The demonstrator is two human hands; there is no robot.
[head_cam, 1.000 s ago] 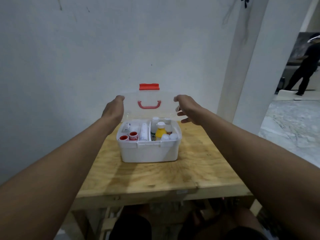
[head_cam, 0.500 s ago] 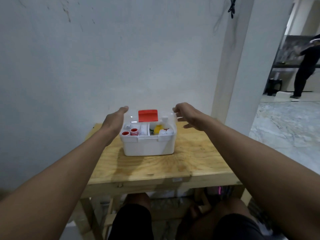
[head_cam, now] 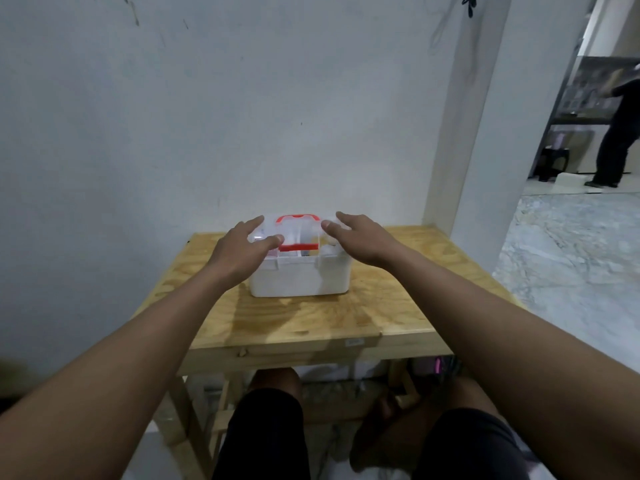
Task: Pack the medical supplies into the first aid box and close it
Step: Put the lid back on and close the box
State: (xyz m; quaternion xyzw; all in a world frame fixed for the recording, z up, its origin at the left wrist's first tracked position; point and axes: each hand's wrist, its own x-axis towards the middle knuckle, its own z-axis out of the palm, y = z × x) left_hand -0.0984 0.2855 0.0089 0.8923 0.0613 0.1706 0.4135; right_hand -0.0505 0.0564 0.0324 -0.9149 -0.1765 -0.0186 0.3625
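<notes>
- Now both hands are spread flat, fingers extended, over the clear lid (head_cam: 298, 230) of the first aid box (head_cam: 299, 275); nothing is gripped by either.
- The left hand (head_cam: 239, 252) is laid on the lid's left end, its thumb reaching toward the red latch (head_cam: 298, 247) at the front rim; the right hand (head_cam: 362, 239) is held over the right end, and whether it is pressing or only hovering cannot be told.
- The lid is seen lying down over the white base, with the red handle (head_cam: 298, 219) folded flat on top; the supplies inside are only faintly visible through the plastic.
- The box lies directly ahead, between the hands, its long axis running left to right; the latch sits in the middle of the near side, and the left hand is judged the nearer to it.
- Packing appears finished; pressing the latch shut is judged to be what is left.
- The box is set toward the far edge of the plywood table (head_cam: 311, 320), roughly centred between its left and right edges, close to the pale wall (head_cam: 242, 116).
- To the right, a marble floor (head_cam: 571, 254) is seen beyond a pillar (head_cam: 485, 133), with another person (head_cam: 616, 133) standing well apart.
</notes>
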